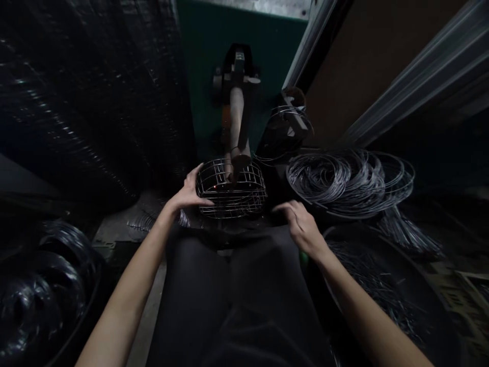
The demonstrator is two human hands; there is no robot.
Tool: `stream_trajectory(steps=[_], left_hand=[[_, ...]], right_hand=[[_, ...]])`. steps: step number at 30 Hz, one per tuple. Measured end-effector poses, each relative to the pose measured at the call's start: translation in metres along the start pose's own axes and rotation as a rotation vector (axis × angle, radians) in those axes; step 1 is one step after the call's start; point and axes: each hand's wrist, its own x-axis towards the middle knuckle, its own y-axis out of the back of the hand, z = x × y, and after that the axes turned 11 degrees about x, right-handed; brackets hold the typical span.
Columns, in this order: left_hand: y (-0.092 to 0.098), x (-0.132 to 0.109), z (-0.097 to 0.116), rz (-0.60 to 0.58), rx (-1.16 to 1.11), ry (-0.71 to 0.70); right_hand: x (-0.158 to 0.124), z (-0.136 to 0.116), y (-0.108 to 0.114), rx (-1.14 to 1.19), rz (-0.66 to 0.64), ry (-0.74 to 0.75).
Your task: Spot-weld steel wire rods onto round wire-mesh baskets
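A round wire cage (231, 189) sits under the copper arm (237, 133) of a green welding machine (244, 61). A small red glow shows inside the cage. My left hand (188, 194) grips the cage's left rim, fingers wrapped round the wires. My right hand (301, 224) hovers to the right of the cage, just off it, palm down and fingers loosely spread, holding nothing that I can see. My dark-trousered lap fills the bottom centre.
A heap of loose wire rings (349, 181) lies to the right of the machine. A dark tub of short wire pieces (382, 290) stands at lower right. Stacked wire cages (49, 285) sit at lower left, dark mesh stacks (87, 92) behind.
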Motion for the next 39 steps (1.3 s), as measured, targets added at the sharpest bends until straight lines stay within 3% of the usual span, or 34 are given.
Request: stream_trajectory(steps=[4,8,11,16,21,26,29,32,35,39], left_hand=[[-0.013,-0.012,-0.021,0.043,-0.207,-0.022],[-0.018,-0.013,-0.024,0.057,-0.297,-0.059],[-0.019,-0.013,-0.023,0.111,-0.302,-0.085],[-0.028,-0.012,-0.026,0.211,-0.222,-0.075],[-0.032,-0.016,-0.024,0.298,-0.296,-0.009],[-0.02,-0.046,-0.003,0.304,-0.148,-0.121],[-0.015,-0.066,0.019,0.255,-0.018,-0.216],[-0.018,-0.074,0.04,0.164,0.077,-0.252],[-0.024,-0.072,0.053,0.109,0.183,-0.265],[-0.029,-0.064,0.062,0.127,0.246,-0.272]], right_hand=[[-0.058,0.042,-0.003,-0.012,-0.236,-0.257],[-0.097,0.086,-0.018,0.013,-0.404,-0.36],[-0.105,0.102,-0.02,0.097,-0.421,-0.407],[-0.095,0.104,-0.021,0.106,-0.432,-0.437],[-0.086,0.082,-0.025,0.112,-0.396,-0.369],[-0.058,0.007,-0.019,0.294,-0.317,-0.277],[-0.025,-0.041,-0.019,0.413,-0.378,-0.304],[0.011,-0.062,-0.027,0.449,-0.485,-0.355],[0.033,-0.061,-0.042,0.276,-0.472,-0.252],[0.033,-0.052,-0.054,-0.206,-0.368,0.108]])
